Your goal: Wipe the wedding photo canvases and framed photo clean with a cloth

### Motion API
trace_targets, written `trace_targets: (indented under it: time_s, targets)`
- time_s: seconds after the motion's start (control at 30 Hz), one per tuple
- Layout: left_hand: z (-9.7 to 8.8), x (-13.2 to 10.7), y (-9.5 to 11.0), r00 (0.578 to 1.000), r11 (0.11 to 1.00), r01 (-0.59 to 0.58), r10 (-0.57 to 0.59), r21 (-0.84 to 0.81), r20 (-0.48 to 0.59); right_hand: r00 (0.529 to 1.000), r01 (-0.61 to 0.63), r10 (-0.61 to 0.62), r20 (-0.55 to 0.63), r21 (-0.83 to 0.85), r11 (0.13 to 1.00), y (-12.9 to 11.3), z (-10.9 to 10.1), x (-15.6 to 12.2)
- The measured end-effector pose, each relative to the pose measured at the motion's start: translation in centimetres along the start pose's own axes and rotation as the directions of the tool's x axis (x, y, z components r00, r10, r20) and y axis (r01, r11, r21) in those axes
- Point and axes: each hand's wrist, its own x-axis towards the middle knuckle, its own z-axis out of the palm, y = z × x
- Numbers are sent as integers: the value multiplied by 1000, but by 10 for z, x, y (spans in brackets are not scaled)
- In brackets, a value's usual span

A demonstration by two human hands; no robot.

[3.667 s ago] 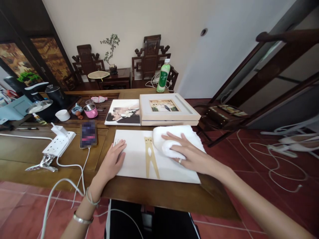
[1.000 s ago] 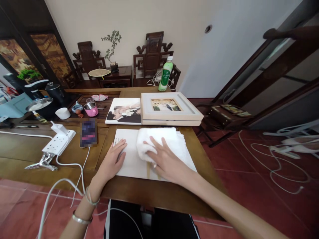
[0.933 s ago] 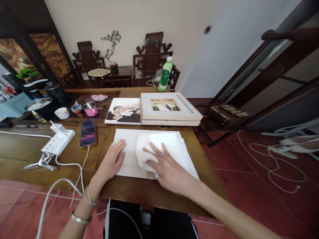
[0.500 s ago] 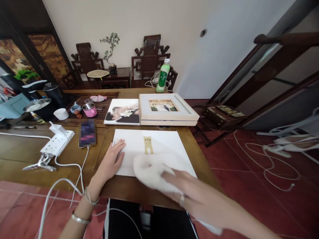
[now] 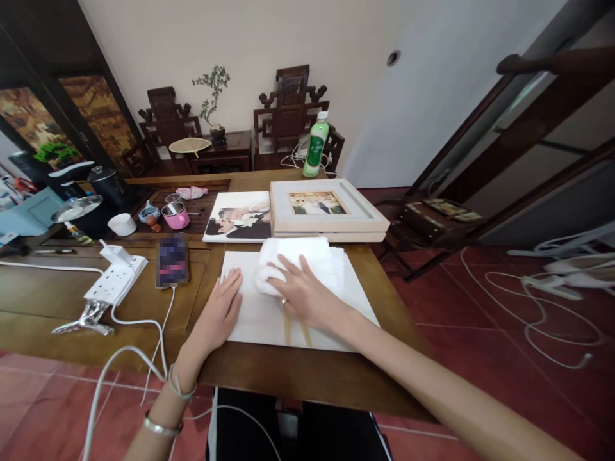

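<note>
Right hand (image 5: 300, 296) and cloth (image 5: 307, 256) back at board's far edge.

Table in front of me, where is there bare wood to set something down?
Bare wood lies along the near edge of the table below the white board, and left of the power strip. It is crowded behind: the framed photo, photo print and tea tray.
</note>
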Motion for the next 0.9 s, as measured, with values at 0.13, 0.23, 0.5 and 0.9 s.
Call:
trace_targets:
  time_s: [0.13,0.23,0.5,0.9]
  targets:
    - [1,0,0,1000,1000,-7,7,6,-4,992,77,-79,95,15,997,-26,4,-26]
    - [1,0,0,1000,1000,-5,5,16,-9,978,138,-155,137,123,983,-47,-2,-54]
    - [1,0,-2,999,999,-26,26,20,-24,961,99,-211,180,489,866,-48,-41,-88]
    - [1,-1,-1,1000,1000,-12,13,21,-14,992,-60,86,-89,260,964,-6,-8,2]
